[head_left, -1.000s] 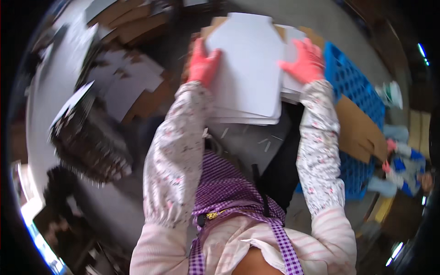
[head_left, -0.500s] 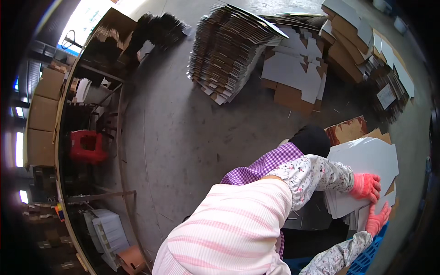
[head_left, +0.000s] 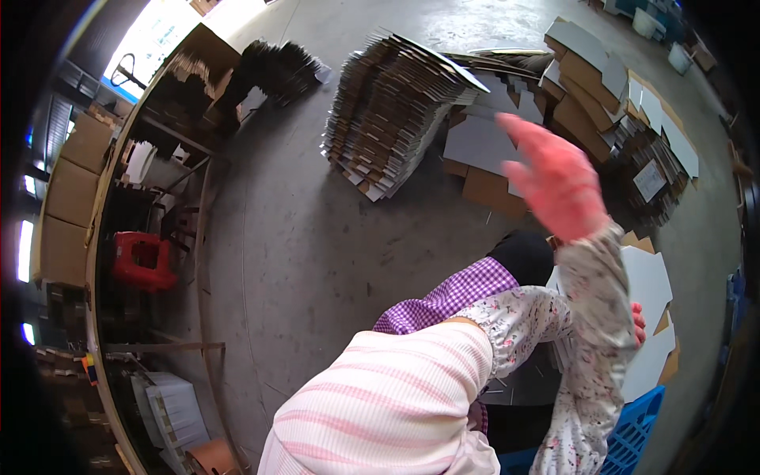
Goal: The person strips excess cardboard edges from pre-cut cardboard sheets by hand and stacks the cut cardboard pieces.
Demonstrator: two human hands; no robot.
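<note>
My right hand, in a pink glove, is raised in the air with its fingers stretched out and the thumb apart, holding nothing. Its flowered sleeve crosses in front of my left arm. Beyond that sleeve, the pink-gloved fingers of my left hand lie flat on a pile of white-faced flat cardboard sheets; the rest of this hand is hidden. The pile sits at the right, by a blue slatted plastic pallet.
A tall leaning stack of folded cardboard stands on the floor ahead. More flat cardboard blanks lie right of it, with further bundles beyond. On the left are a metal-framed table and a red plastic stool.
My right hand has lifted off the sheets and swung up and leftward. My left hand stays on the pile, now mostly covered by the right sleeve. The view has shifted slightly.
</note>
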